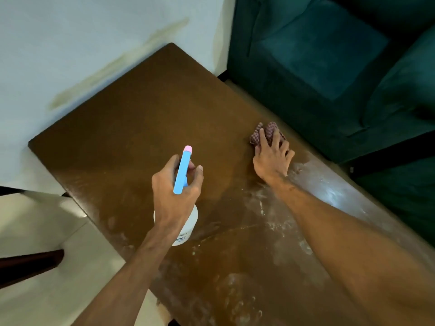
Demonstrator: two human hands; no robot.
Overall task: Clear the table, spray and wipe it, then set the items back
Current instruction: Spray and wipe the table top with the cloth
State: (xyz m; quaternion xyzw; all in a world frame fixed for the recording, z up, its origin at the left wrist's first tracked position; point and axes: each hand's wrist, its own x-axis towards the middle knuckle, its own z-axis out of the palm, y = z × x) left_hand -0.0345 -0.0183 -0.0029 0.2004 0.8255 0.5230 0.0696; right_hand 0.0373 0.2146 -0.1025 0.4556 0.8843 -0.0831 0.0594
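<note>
Grips bottle (182, 170) w/ L hand (175, 191), fingers curled round the blue top, pink tip pointing away, white body hanging under the hand, up over the mid of the brown worktop (141, 109). Presses red check cloth (264, 134) down w/ R hand (273, 161), fingers spread on it, at the right edge of the worktop, next to the green sofa (329, 67). Shows wet white streaks (261, 203) on the near part of the worktop, and looks dry at the far end by the wall (70, 43).
</note>
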